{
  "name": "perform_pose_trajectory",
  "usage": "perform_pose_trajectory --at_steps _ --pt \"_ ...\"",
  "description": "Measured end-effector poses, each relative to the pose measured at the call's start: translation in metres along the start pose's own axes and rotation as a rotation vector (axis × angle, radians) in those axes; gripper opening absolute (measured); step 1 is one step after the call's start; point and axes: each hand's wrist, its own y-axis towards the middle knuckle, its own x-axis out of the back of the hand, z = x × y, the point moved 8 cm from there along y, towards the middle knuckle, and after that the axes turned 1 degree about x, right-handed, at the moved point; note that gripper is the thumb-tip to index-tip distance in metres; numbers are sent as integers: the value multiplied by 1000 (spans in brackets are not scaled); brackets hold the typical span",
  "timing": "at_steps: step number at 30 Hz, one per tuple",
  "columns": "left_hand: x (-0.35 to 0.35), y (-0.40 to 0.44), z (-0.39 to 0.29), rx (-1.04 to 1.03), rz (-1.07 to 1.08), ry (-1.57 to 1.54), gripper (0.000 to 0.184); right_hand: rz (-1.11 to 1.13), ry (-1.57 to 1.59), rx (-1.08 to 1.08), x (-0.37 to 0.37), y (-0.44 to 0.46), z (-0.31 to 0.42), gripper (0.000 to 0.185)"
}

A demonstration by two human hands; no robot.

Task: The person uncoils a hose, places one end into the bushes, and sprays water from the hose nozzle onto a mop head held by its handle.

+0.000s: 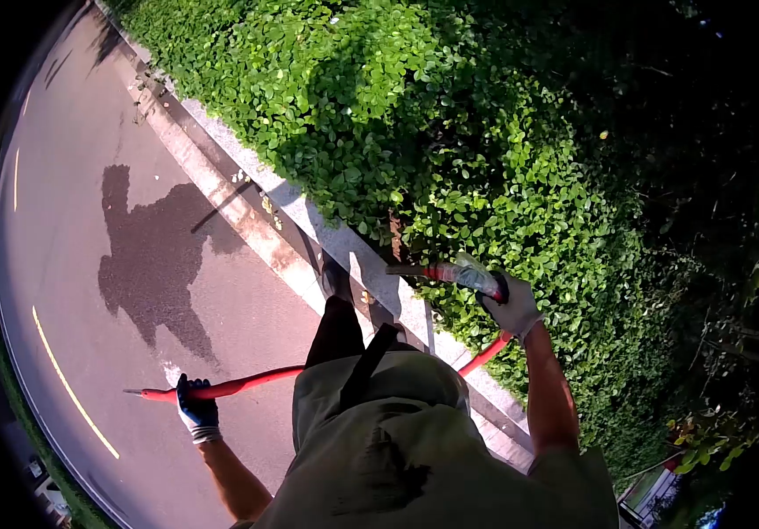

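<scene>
A red hose (260, 381) crosses in front of my body at waist height. My left hand (197, 409), in a dark-palmed glove with a pale cuff, is closed round it near its thin tip, over the road. My right hand (513, 309), in a light grey glove, is closed on the black handle of a tool (463, 275) with a clear and red body. The tool's narrow end points left, over the edge of the hedge. Another red stretch (487, 353) runs from beside my right hand down behind my waist.
A leafy green hedge (520, 194) fills the upper right. Along it runs a pale stone kerb (260, 167) with a gutter, where my dark shoe (336, 277) shows. The paved road (71, 264) lies left, with a dark wet-looking patch (154, 251) and yellow lines.
</scene>
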Motion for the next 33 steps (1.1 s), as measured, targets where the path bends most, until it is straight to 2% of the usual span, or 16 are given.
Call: perform_pose_trajectory --at_steps 1,2,3,4,6,7,9,12,16,19,20,22,23,26,30,33 --pt "-20 11 -4 16 150 85 30 -36 -90 -16 6 10 0 54" --pt "-23 24 -6 27 54 131 32 -79 -177 -34 12 18 3 53" --pt "-38 35 -9 54 36 159 34 -347 -369 217 28 24 43 53" --pt "-48 41 -12 83 14 190 36 40 -91 -154 20 48 16 61" --pt "-73 50 -18 93 -53 216 47 113 -154 -269 16 74 28 72" --pt "-90 53 -21 91 -60 226 50 49 -198 -124 14 86 45 81" --pt "-108 59 -26 50 -50 264 61 68 -218 -120 15 112 50 78" --pt "-129 76 -32 43 -63 284 57 13 -180 -188 28 152 43 64" --pt "-136 104 -24 89 -98 172 46 -34 -40 -42 38 206 52 55" --pt "-153 94 -20 -31 -91 198 47 -60 -100 -34 40 254 40 56" --pt "-158 93 -15 -50 -85 203 49 -73 -114 65 40 272 34 55" --pt "-181 85 -1 -62 -152 180 54 -55 -222 2 36 314 5 56" --pt "-187 75 5 -64 -196 181 57 74 -106 -163 31 329 -25 59" --pt "-192 66 34 -48 -232 244 62 77 -272 -54 23 389 -100 63" --pt "-204 41 74 -7 -366 267 61 47 -288 -165 28 459 -208 60" --pt "-216 18 86 -1 -533 332 47 106 -377 -330 16 514 -289 58"
